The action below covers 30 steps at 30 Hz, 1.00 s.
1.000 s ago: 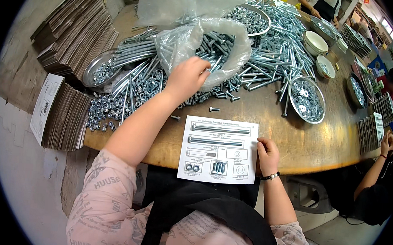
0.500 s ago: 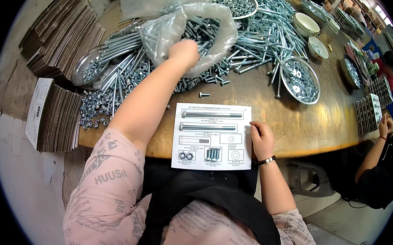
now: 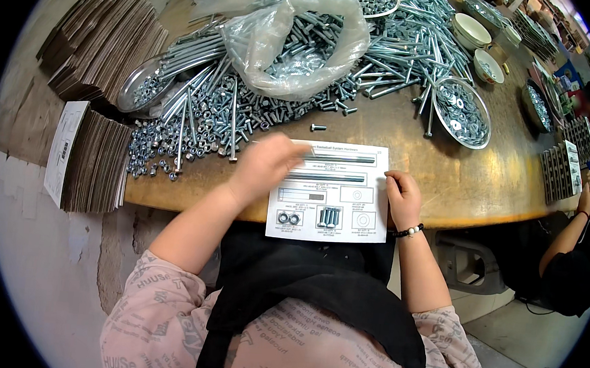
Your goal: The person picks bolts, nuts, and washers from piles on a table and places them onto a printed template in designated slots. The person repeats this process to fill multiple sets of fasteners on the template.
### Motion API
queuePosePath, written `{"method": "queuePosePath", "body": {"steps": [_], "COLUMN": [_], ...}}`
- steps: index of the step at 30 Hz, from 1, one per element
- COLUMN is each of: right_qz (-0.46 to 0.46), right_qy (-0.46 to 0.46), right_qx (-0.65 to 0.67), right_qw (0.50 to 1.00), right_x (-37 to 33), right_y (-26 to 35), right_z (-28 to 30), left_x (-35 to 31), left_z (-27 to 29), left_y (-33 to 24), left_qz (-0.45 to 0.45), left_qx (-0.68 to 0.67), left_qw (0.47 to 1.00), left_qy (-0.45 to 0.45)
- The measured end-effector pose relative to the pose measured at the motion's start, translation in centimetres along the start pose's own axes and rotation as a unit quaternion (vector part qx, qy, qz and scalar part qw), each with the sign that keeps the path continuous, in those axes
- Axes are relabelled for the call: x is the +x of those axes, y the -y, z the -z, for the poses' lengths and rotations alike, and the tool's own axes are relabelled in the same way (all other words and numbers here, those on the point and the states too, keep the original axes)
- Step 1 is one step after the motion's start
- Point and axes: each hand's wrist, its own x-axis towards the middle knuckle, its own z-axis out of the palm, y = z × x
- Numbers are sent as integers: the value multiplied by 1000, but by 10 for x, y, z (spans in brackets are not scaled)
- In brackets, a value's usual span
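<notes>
A white printed card (image 3: 339, 232) lies at the table's front edge, its lower part reaching past it. Long bolts, short bolts and nuts show on its face; whether they are printed or real I cannot tell. My right hand (image 3: 405, 200) pinches the card's right edge. Over the card's upper left corner is my left hand (image 3: 267, 167), its fingers smeared by motion, so anything in them is hidden. Just beyond the card lies a single short bolt (image 3: 319, 127). Behind it sits an open clear plastic bag (image 3: 249, 51) of short bolts.
Loose nuts (image 3: 157, 143) spread on the left, near stacked brown cardboard (image 3: 98, 163). Long bolts (image 3: 414, 49) heap at the back. A metal bowl of washers (image 3: 463, 114) and pale bowls (image 3: 471, 31) stand right. Another person's hand (image 3: 589, 191) shows at far right.
My left hand has come out of the plastic bag and back toward me, over the card's upper left corner. My right hand stays at the card's right edge. The view has shifted slightly.
</notes>
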Motion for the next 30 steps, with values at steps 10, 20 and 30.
{"method": "queuePosePath", "body": {"steps": [10,20,30], "right_qz": [-8,-73,23], "right_qy": [3,36,-89], "right_qx": [-6,41,-261], "right_qw": [1000,996,961], "right_x": [-1,0,114], "right_y": [3,5,-40], "right_z": [1,7,116], "left_x": [-44,-41,-64], "left_z": [-59,-45,-39], "left_y": [0,-3,22], "left_qz": [-3,-9,143], "left_qx": [60,36,-31], "left_qw": [995,999,973], "left_qy": [77,5,-177]}}
